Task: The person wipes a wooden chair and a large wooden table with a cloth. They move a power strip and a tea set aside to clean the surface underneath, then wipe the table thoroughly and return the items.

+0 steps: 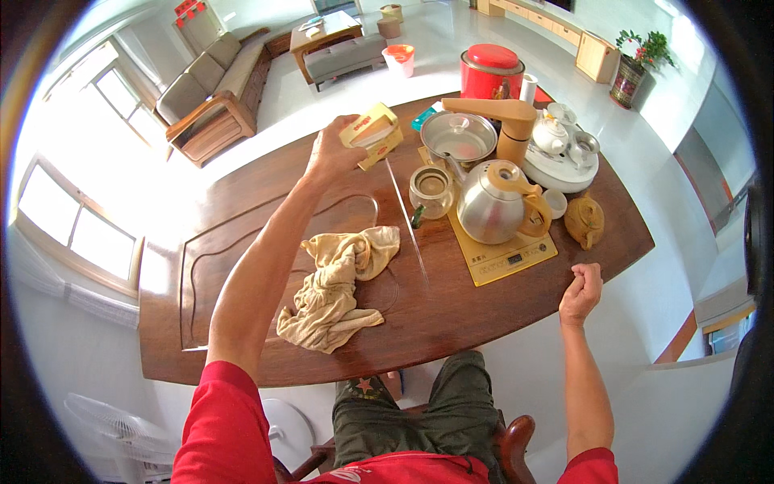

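My left hand [335,149] grips a yellow tissue box [373,134] above the far edge of the wooden table [242,248]. Nearer to me, a crumpled beige cloth [338,284] lies on the tabletop. My right hand [582,291] is curled closed at the table's right front edge, with nothing visible in it. Just beyond it sits a brown clay teapot [584,221]. To its left, a metal kettle [493,202] with a tan handle stands on a gold electric hot plate [514,264]. A glass teapot [431,192] stands left of the kettle.
A lidded glass pot [458,138], a tan spout-like device [514,130], a white tea tray [562,172] with teaware, a small white cup [554,204] and a red canister [492,72] crowd the table's right rear. A standing fan [121,432] is at lower left.
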`<action>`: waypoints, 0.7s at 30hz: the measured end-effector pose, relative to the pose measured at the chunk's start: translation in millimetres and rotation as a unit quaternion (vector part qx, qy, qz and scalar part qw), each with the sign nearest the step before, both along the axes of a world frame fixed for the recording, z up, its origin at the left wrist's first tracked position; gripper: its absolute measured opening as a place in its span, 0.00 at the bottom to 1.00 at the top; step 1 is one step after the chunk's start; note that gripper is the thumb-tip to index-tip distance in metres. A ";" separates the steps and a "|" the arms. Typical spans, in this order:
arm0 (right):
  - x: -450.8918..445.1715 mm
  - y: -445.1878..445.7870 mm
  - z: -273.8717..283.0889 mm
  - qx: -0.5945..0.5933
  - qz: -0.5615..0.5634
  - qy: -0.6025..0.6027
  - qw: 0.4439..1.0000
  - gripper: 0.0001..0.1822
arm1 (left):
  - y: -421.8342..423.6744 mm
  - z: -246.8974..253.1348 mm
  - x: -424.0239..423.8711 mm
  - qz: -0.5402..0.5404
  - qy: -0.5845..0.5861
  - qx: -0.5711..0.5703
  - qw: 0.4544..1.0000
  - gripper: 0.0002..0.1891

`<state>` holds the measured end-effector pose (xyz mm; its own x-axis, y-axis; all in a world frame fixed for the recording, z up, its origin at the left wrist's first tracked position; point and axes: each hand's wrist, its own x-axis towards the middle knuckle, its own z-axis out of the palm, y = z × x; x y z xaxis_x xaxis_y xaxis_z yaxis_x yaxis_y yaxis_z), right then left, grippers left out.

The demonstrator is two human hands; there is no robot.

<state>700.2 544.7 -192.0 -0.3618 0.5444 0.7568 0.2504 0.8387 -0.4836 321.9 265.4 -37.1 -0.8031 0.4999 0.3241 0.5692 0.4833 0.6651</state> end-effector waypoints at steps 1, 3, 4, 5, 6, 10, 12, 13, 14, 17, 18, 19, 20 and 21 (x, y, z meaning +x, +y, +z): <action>-0.1 -0.1 -0.3 -0.005 -0.003 -0.001 1.000 0.06 | -0.7 2.9 -1.6 -0.017 0.002 -0.006 1.000 0.33; -0.2 -1.1 0.9 -0.007 0.000 -0.003 1.000 0.06 | -0.1 2.4 -1.9 -0.026 0.038 -0.020 0.999 0.31; -0.2 -1.8 1.6 -0.007 0.000 -0.004 1.000 0.06 | -0.2 1.7 -1.4 -0.027 0.026 -0.017 0.999 0.32; 1.3 -2.3 2.1 -0.008 0.002 -0.006 1.000 0.06 | 2.4 5.9 6.4 -0.030 0.012 -0.015 0.999 0.32; 2.3 -2.0 2.6 -0.009 0.003 -0.007 1.000 0.06 | 4.6 7.0 10.7 -0.034 -0.002 -0.012 0.999 0.32; 1.5 -4.8 4.5 -0.019 0.009 -0.007 1.000 0.06 | 9.5 -13.7 -8.3 0.013 -0.081 0.048 0.995 0.31; 0.9 -5.4 5.8 -0.023 0.007 -0.009 1.000 0.06 | 16.6 -21.4 -15.4 0.000 -0.131 0.050 0.990 0.31; 1.0 -6.3 5.8 -0.025 0.008 -0.011 1.000 0.06 | 21.1 -28.9 -14.6 -0.014 -0.107 0.038 0.993 0.31; 1.1 -7.5 6.6 -0.026 0.010 -0.013 1.000 0.06 | 25.7 -40.1 -14.1 -0.023 -0.102 0.048 0.993 0.30; 7.9 -5.5 5.9 -0.036 0.005 -0.027 0.999 0.06 | 43.1 -45.7 11.1 0.035 -0.081 -0.019 0.996 0.29; 6.7 -5.5 6.0 -0.039 0.010 -0.024 0.999 0.06 | 40.0 -49.6 7.3 0.026 -0.098 0.007 0.995 0.29; 4.3 -4.6 7.1 -0.040 0.014 -0.021 0.999 0.06 | 33.8 -52.7 2.3 0.018 -0.114 0.032 0.993 0.29; 3.6 -4.8 6.0 -0.039 0.017 -0.015 0.999 0.06 | 29.8 -53.0 3.7 0.009 -0.134 0.055 0.989 0.29; 3.4 -5.1 5.8 -0.039 0.018 -0.012 0.999 0.06 | 30.2 -51.7 3.1 -0.002 -0.180 0.067 0.981 0.27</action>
